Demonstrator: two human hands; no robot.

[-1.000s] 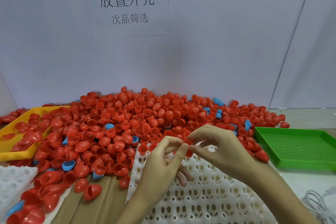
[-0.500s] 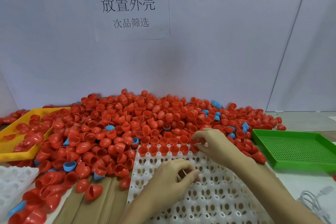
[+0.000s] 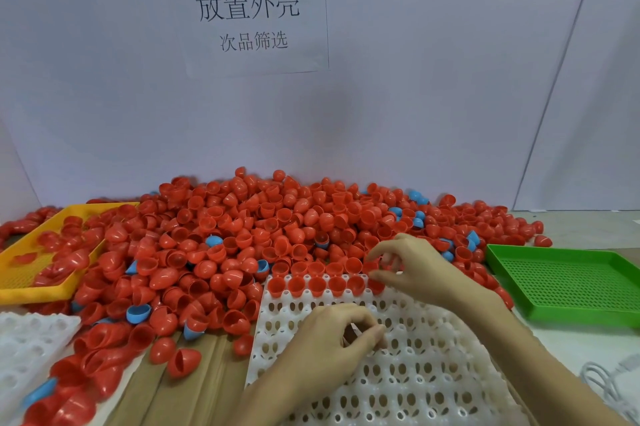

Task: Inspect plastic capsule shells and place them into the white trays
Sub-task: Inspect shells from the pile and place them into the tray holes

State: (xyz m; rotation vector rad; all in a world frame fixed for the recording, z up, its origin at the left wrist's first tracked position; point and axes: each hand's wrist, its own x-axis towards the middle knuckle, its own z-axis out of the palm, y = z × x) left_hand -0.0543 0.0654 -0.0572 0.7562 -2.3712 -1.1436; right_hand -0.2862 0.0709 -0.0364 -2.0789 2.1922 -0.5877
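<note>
Right now the right hand [image 3: 414, 270] pinches a red shell [image 3: 375, 285] at the white tray's [image 3: 433, 373] 12 o'clock edge, next to a row of five seated shells [image 3: 317, 286]. Left hand [image 3: 332, 339] is curled over the tray; can't tell if it's holding anything. Shell pile [image 3: 259, 235] sits beyond at 12.

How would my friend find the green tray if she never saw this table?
Start at the big heap of red capsule shells spread along the wall. Go to its right edge, past the right hand and the white tray. The green tray lies flat there, shallow and perforated; unlike the yellow tray on the left, no shells show in it.
</note>
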